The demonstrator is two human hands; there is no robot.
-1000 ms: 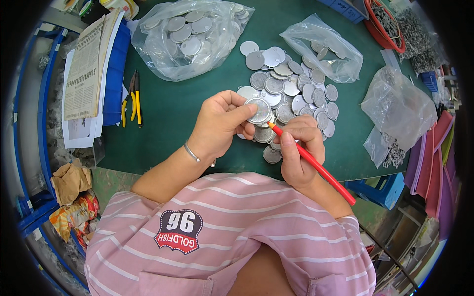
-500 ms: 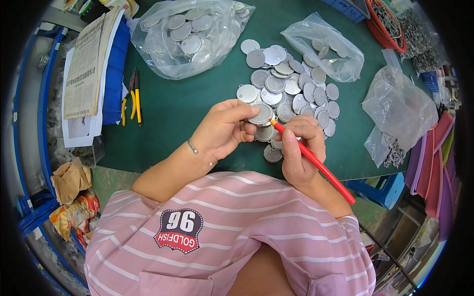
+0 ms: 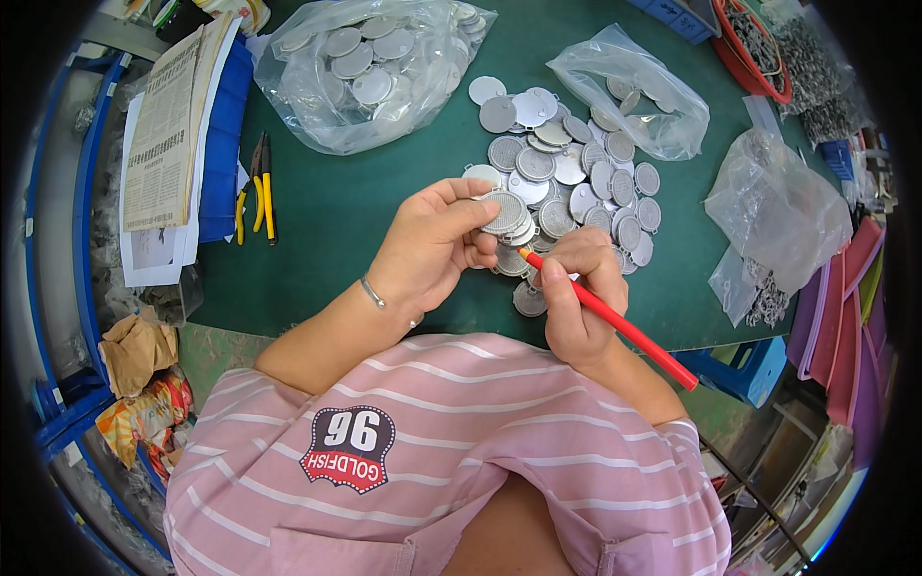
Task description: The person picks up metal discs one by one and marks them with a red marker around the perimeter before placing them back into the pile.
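Left hand: this one (image 3: 437,230) had a mesh-faced disc (image 3: 505,213) pinched at the rim, thumb on top, over the near half of the desk (image 3: 327,211).
Right hand: closed pen-style (image 3: 588,288) around a red pencil (image 3: 634,333), tip just beside the discs below the held one.
Disc progress: one in hand, I'd guess partway through. No obvious finished pile, so no clue how many were done.
Loose discs: a big scatter (image 3: 567,165), right of middle, running from near the front edge toward the back. Plenty left if those were untouched, tbh.
Bagged discs: more in a large clear bag (image 3: 331,130) by the back edge, left of middle, and a smaller bag (image 3: 663,125) toward the back right corner.
Hard to see: left fingertips were under the disc, so possibly extra pieces there. Couldn't tell if the pencil touched anything. Bag plastic blurred the contents, and the red basket (image 3: 784,84) past the back right was cut off.
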